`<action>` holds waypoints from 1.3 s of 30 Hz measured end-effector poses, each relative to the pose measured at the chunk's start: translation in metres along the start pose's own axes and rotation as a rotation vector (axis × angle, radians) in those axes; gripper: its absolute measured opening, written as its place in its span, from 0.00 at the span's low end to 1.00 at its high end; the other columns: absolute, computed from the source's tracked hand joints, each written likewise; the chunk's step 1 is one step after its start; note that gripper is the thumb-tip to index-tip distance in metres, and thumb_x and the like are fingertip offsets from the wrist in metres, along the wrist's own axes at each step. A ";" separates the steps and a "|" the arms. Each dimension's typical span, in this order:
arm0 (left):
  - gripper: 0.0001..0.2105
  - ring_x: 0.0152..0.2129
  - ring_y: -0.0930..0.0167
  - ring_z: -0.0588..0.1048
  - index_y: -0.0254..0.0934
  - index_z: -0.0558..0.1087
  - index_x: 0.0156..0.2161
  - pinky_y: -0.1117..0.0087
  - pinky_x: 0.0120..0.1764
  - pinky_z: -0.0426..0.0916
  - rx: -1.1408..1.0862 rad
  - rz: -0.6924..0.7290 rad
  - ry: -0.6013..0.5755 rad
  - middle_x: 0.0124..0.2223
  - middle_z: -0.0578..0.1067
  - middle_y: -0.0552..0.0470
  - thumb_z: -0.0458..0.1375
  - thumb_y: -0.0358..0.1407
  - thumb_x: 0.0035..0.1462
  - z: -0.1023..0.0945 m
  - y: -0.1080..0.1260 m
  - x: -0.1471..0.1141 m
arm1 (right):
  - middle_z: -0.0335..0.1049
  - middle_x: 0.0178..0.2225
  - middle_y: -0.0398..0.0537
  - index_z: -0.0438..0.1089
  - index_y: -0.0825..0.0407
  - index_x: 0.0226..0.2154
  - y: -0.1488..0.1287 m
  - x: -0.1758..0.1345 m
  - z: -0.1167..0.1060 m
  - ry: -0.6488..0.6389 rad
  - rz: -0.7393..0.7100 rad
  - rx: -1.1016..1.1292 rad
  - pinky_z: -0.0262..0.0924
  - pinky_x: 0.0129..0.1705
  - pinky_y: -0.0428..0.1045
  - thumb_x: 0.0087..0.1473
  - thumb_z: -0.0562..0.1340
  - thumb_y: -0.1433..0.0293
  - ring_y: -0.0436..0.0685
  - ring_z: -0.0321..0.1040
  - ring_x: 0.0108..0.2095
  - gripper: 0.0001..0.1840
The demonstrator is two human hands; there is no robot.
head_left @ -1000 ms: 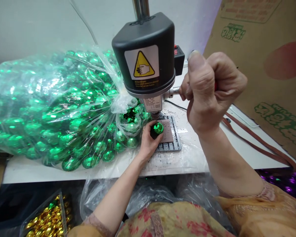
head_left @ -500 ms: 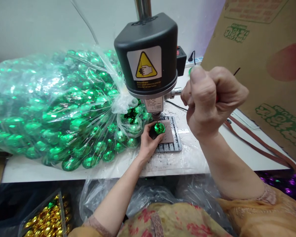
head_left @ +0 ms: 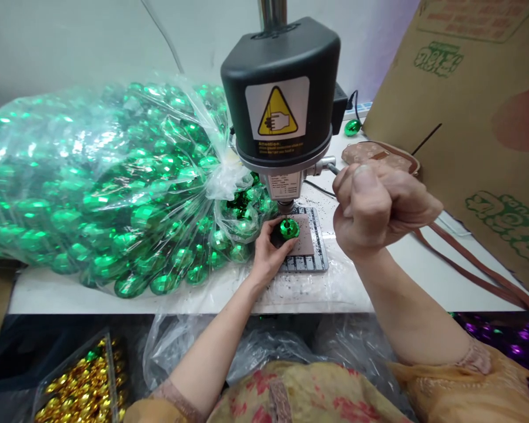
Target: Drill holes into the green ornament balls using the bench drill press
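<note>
Between the thumb and fingers of my left hand [head_left: 268,249] is a shiny green faceted ball [head_left: 290,228], held on a small board [head_left: 307,238] over the slotted metal base [head_left: 321,258]. Right above the ball is the chuck of a black bench drill press [head_left: 282,88]. Whether the bit touches the ball cannot be made out. My right hand [head_left: 379,202] is closed around the drill press's feed lever [head_left: 332,168] at the machine's right side; most of its grip is hidden by my fingers. Dark shavings lie around the base.
A big clear bag of green balls [head_left: 136,194] fills the table's left. At right are a brown purse [head_left: 379,154], a loose green ball [head_left: 352,127] and a cardboard box [head_left: 476,129]. Below stand a bin of gold balls [head_left: 77,388] and purple balls [head_left: 506,346].
My right hand has come down with the lever, uncovering the purse and the loose green ball. My left hand still holds its ball under the chuck. The view has shifted slightly.
</note>
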State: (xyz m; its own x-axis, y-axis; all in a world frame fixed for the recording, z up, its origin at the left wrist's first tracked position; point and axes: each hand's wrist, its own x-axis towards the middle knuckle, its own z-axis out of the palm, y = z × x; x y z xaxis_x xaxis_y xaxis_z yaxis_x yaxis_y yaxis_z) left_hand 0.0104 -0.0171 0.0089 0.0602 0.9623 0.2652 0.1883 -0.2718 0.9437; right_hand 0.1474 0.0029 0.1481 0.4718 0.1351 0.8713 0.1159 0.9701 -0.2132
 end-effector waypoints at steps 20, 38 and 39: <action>0.24 0.51 0.62 0.74 0.39 0.70 0.53 0.59 0.55 0.67 -0.016 0.001 -0.002 0.52 0.76 0.46 0.69 0.39 0.51 0.000 0.001 0.000 | 0.44 0.14 0.36 0.41 0.51 0.18 0.007 -0.011 -0.017 -0.138 -0.129 -0.002 0.47 0.16 0.47 0.52 0.59 0.75 0.43 0.43 0.13 0.24; 0.24 0.49 0.64 0.75 0.39 0.69 0.51 0.59 0.53 0.71 0.091 0.100 0.120 0.50 0.75 0.46 0.70 0.36 0.49 0.000 -0.001 -0.016 | 0.48 0.12 0.35 0.53 0.49 0.13 -0.001 0.064 0.022 -0.089 0.464 -0.068 0.40 0.16 0.48 0.54 0.62 0.73 0.45 0.42 0.13 0.23; 0.24 0.48 0.64 0.75 0.38 0.69 0.50 0.59 0.52 0.71 0.130 0.141 0.140 0.49 0.75 0.46 0.70 0.36 0.49 -0.001 0.000 -0.021 | 0.48 0.12 0.35 0.54 0.49 0.13 -0.001 0.064 0.022 -0.082 0.462 -0.045 0.39 0.15 0.48 0.53 0.62 0.74 0.45 0.42 0.13 0.23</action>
State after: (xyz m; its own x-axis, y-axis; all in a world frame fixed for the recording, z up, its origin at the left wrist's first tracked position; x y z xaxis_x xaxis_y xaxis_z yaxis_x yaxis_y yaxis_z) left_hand 0.0078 -0.0373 0.0032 -0.0397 0.9039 0.4259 0.3130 -0.3935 0.8644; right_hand 0.1582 0.0153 0.2143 0.4127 0.5681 0.7120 -0.0519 0.7951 -0.6043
